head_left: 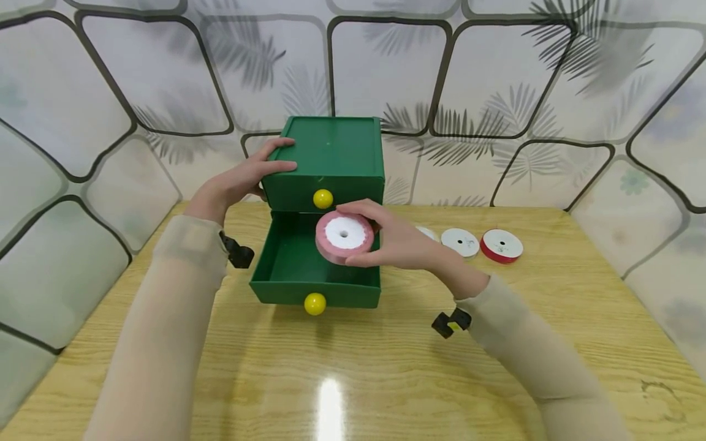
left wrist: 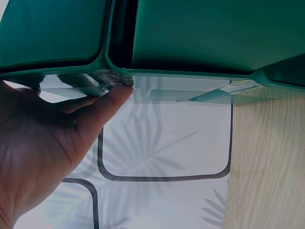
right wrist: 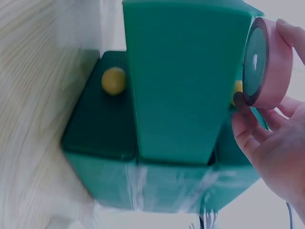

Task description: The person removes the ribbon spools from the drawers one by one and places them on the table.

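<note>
A green drawer cabinet [head_left: 333, 147] with yellow knobs stands on the table, its middle drawer [head_left: 300, 245] pulled out and the upper one closed. My left hand [head_left: 237, 180] rests on the cabinet's left side, with fingers over the top edge; in the left wrist view its thumb [left wrist: 116, 102] touches the side wall. Above the pulled-out drawer, my right hand [head_left: 405, 242] grips a pink ribbon spool [head_left: 353, 231] between thumb and fingers. In the right wrist view the pink spool [right wrist: 274, 67] is held by its rim beside the drawer [right wrist: 181, 86].
To the right of the cabinet lie a white ribbon spool [head_left: 459, 242] and a red ribbon spool [head_left: 502, 245]. Another white spool [head_left: 426, 233] is partly hidden behind my right hand. A patterned wall covering [head_left: 496, 79] rises behind the wooden table [head_left: 265, 380].
</note>
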{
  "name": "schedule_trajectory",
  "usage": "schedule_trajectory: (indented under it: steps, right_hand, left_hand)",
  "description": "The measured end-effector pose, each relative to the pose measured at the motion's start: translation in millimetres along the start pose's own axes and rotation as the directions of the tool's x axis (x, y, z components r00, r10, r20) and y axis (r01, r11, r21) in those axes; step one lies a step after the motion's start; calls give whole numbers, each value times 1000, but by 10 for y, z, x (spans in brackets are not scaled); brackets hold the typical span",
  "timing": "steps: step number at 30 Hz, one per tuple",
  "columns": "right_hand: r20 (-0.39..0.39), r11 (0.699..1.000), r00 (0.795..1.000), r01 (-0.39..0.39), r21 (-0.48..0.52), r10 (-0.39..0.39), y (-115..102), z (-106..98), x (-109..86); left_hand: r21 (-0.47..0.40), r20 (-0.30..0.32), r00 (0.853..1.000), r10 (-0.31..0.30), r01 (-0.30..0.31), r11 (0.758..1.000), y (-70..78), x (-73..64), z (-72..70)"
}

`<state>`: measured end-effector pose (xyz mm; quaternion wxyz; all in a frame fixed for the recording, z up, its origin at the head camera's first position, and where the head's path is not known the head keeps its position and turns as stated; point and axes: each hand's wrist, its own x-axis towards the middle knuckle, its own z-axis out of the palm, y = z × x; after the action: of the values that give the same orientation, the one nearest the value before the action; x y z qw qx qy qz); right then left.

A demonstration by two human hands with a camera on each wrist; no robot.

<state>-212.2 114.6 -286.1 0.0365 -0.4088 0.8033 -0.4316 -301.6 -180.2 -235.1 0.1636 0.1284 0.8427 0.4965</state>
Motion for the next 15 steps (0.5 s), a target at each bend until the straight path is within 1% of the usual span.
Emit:
schedule_trajectory:
  steps: [5, 8, 12, 15]
  right_hand:
    - [-43, 998, 999, -32, -48, 30, 34, -166, -234]
    - [-67, 998, 997, -28, -60, 24, 70, -250, -372]
    - [-91, 996, 996, -20, -92, 12, 144, -325, -540]
    - [-95, 992, 995, -43, -115, 32, 210, -359, -656]
  left_hand:
    - [5, -2, 1000, 7, -7, 1000, -5, 6, -16]
    - [6, -1, 1000, 8, -8, 1000, -8, 9, -21]
    - [6, 3, 1000, 7, -7, 1000, -12, 9, -21]
    - [7, 1, 1000, 5, -5, 1000, -16, 2, -19]
